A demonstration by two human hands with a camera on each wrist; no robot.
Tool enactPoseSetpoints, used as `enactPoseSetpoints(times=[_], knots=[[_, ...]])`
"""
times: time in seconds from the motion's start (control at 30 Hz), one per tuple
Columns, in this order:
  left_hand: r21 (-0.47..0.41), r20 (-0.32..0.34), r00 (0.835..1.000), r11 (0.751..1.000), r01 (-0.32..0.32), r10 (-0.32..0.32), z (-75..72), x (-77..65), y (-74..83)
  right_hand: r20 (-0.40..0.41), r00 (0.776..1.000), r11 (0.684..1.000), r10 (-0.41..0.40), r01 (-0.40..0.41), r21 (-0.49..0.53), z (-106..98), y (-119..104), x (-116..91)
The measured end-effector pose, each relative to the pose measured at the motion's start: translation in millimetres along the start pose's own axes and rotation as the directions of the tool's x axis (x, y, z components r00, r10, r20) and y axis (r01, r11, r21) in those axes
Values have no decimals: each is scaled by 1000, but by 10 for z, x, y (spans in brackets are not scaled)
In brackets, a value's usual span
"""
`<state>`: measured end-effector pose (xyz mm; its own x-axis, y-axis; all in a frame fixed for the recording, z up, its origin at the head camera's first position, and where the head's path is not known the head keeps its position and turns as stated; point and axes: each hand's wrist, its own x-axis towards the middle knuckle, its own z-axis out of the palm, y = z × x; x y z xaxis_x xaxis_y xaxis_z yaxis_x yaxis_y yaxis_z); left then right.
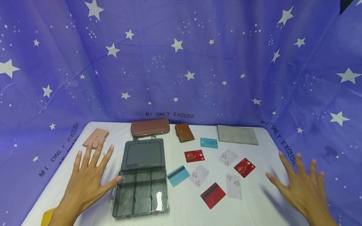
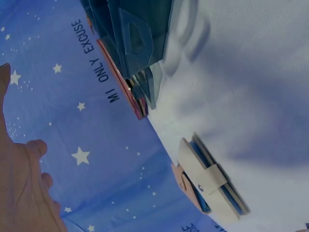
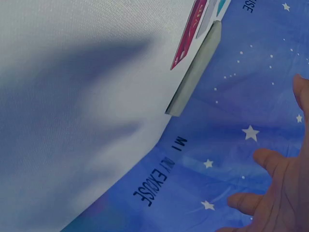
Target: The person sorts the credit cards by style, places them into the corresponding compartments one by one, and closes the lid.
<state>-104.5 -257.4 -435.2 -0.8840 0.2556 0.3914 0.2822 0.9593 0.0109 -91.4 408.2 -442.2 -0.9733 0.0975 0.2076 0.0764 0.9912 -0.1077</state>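
My left hand [image 1: 87,182] hovers with fingers spread, left of a grey clear-plastic compartment box [image 1: 141,191] whose lid lies back. My right hand [image 1: 304,191] is spread above the table's right side, holding nothing. Between them lie several cards, among them a red VIP card [image 1: 194,156], a blue striped card [image 1: 178,175], a red striped card [image 1: 213,195] and a pale floral card [image 1: 233,186]. Beyond my left fingers sits a pink wallet [image 1: 96,137]. The left wrist view shows a cream strapped wallet [image 2: 207,181], mostly hidden by my hand in the head view.
Along the back edge lie a maroon zip wallet [image 1: 150,127], a brown snap wallet [image 1: 184,132] and a grey long wallet [image 1: 237,135]. Something yellow [image 1: 48,216] shows partly at the lower left. A purple star-printed cloth [image 1: 181,62] surrounds the white table [image 1: 254,207].
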Motion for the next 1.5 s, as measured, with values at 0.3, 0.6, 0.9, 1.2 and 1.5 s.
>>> enactPoseSetpoints(times=[0.3,0.6,0.9,1.2,1.5], knots=[[-16,1,1000,1000,-10,10,30,8,32,-13,1000,1000,-17,17,-1,-7,-76,-20],[-77,24,1000,997,-7,9,51,-59,146,-99,988,973,-118,135,185,61,-517,-64],[-285,76,997,958,11,11,130,-282,247,-48,970,859,-236,232,457,371,-1330,-111],[-412,20,999,911,-17,28,354,-454,205,70,912,778,-405,303,551,530,-2138,-22],[-510,-15,999,859,-43,41,441,-459,191,128,797,746,-590,478,463,722,-2779,228]])
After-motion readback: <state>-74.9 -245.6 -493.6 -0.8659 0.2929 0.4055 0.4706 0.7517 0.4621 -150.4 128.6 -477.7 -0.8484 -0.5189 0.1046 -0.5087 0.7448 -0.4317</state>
